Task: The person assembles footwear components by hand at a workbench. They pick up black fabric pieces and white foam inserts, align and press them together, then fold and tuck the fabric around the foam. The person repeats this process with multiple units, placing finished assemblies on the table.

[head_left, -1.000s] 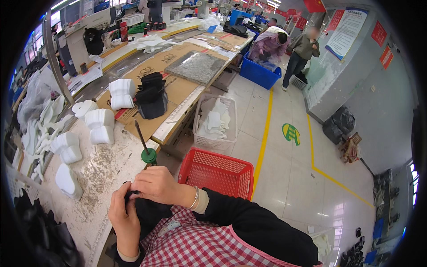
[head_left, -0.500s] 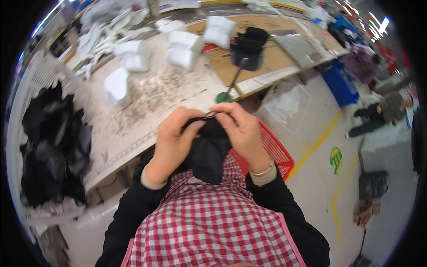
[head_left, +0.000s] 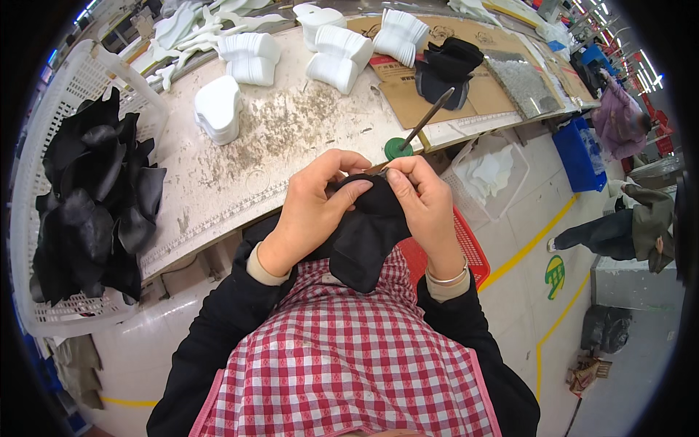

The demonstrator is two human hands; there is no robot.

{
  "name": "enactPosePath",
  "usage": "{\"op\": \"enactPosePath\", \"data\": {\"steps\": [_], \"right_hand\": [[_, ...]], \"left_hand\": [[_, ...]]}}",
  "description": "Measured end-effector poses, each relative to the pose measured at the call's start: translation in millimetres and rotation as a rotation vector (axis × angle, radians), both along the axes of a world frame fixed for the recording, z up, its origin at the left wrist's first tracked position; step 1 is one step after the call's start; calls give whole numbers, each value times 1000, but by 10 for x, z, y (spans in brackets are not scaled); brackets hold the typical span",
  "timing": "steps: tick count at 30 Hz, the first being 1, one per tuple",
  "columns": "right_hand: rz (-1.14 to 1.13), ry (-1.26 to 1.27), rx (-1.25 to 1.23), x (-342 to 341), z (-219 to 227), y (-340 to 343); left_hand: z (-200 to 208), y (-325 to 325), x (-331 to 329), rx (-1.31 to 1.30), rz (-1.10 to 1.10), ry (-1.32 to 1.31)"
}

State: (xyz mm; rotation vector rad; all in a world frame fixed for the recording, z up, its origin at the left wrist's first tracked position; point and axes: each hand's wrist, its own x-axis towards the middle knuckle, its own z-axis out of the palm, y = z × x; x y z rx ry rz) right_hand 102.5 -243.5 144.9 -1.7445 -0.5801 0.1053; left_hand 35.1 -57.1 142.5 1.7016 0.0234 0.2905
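Note:
My left hand (head_left: 314,204) and my right hand (head_left: 426,207) hold a soft black fabric piece (head_left: 362,244) in front of my apron, just off the bench's front edge. Both thumbs and forefingers pinch its upper edge, a short way apart. The lower part hangs loose over the checked cloth. Something small and thin shows by my right fingertips, too small to make out. Just beyond that hand, at the bench edge, is a green round pot (head_left: 397,149) with a dark stick (head_left: 431,116) leaning out of it.
Stacks of white shaped pieces (head_left: 338,62) stand on the stained bench (head_left: 178,186). Black pieces (head_left: 445,73) lie on cardboard (head_left: 400,105). A white plastic basket (head_left: 62,109) of black pieces is at left. Right are a red basket (head_left: 472,251), a clear bin (head_left: 510,182) and a person (head_left: 641,222).
The whole view has shifted, with the bench and its stacks now further right in the picture. Both hands keep pinching the upper edge of the black fabric piece.

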Motion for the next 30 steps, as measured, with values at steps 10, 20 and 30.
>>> {"op": "enactPosePath", "data": {"steps": [10,20,30], "right_hand": [[107,85,60,62,-65,-12],[49,106,42,67,-150,-30],[-132,24,69,98,-183,-24]], "left_hand": [[-27,-14,2,-34,33,9],[-47,45,1,333,-88,-364],[48,65,2,60,-251,-123]]}}
